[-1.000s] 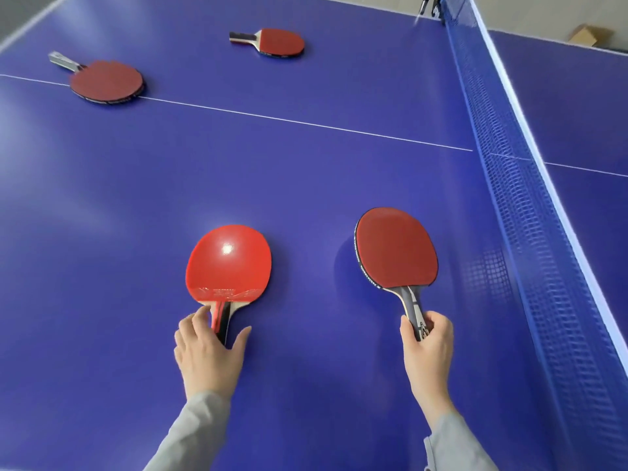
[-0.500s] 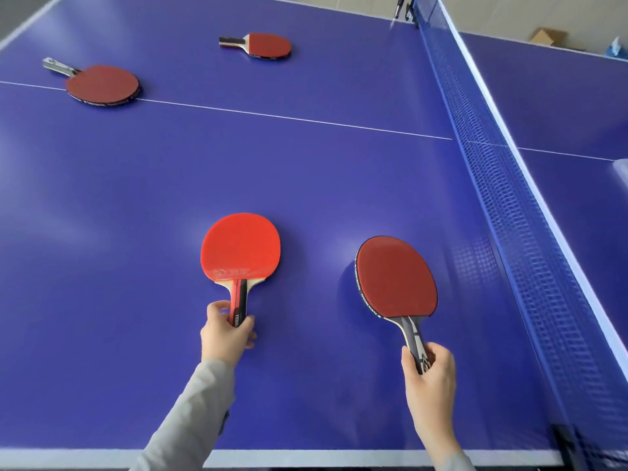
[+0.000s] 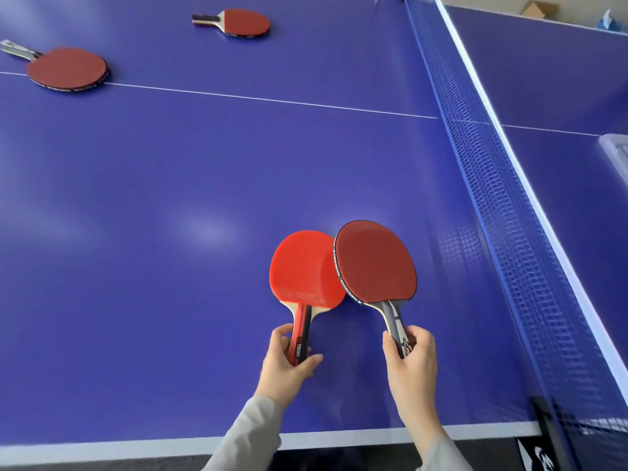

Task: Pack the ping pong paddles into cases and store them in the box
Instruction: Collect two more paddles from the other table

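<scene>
Both held paddles have come together since a second ago, when they were well apart. Far left on the table (image 3: 170,198) lies one dark red paddle (image 3: 68,69), another (image 3: 246,22) beyond it. Nearer, the left hand (image 3: 287,363) is closed around the handle of the bright red paddle (image 3: 302,270), and the right hand (image 3: 409,355) grips the handle of the darker paddle (image 3: 375,261), whose blade overlaps the first, probably to stack them for carrying. Four paddles in all, two held. No case shows; a clear container's edge (image 3: 615,154) sits past the net (image 3: 492,185).
</scene>
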